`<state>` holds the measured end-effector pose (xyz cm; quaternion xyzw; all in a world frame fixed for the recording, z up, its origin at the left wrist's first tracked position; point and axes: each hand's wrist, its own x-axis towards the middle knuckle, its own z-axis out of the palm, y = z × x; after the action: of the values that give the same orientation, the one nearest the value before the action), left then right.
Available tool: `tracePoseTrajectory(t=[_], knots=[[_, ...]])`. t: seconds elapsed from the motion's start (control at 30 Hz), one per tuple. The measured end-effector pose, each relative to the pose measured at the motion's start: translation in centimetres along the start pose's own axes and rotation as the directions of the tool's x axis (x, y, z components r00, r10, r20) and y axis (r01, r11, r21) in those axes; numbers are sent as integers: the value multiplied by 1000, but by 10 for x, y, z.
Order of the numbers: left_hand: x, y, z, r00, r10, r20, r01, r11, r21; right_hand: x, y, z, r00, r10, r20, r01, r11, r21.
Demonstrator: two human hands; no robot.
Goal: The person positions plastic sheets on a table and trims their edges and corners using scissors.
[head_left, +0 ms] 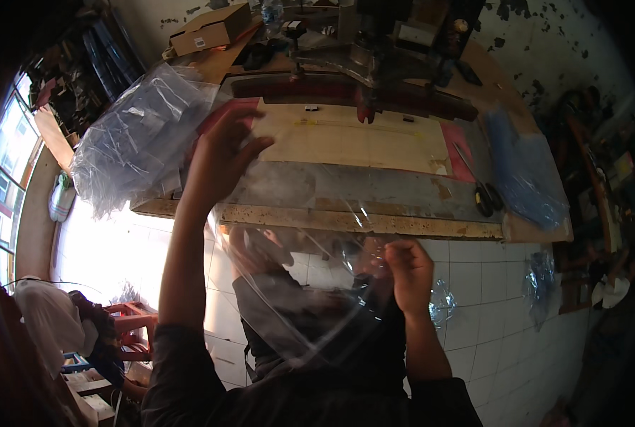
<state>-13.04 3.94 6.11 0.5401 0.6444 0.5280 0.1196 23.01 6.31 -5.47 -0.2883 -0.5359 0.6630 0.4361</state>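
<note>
My left hand (pixel 221 153) is raised over the front edge of the workbench (pixel 374 220), fingers pinched on the upper edge of a clear plastic bag (pixel 310 285). Lower down, my right hand (pixel 406 270) grips the same bag at its right edge. The transparent bag hangs between both hands in front of my dark clothing and the white tiled floor. A pile of crumpled clear plastic bags (pixel 136 135) lies on the bench just left of my left hand.
A heat-sealing machine (pixel 374 85) stands at the back of the bench. Scissors (pixel 481 188) and a bluish plastic stack (pixel 524 171) lie at the right. A cardboard box (pixel 211 28) sits at the far left. Red stools (pixel 129 331) stand on the floor.
</note>
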Motion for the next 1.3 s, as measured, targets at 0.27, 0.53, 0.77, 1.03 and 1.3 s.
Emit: tracePoseTrajectory(t=[0.27,0.53,0.77,1.03,1.3], knots=[[-29,25,39,866,319,385,-487,713,505,-21,48,25,962,47,-268,-53,998,-15],[-78,-14,71,799,287,529,-555,691,463,-43,59,21,969,71,-238,-84,996,-42],[-76,-16,70,785,199,587,-504,756,417,-43,50,2,992,102,-73,-107,992,-65],[-67,-18,70,799,196,568,-484,771,415,-40,47,-1,989,142,-44,-145,985,-91],[-52,-23,64,706,253,661,-601,708,371,-46,48,15,983,173,57,-158,966,-205]])
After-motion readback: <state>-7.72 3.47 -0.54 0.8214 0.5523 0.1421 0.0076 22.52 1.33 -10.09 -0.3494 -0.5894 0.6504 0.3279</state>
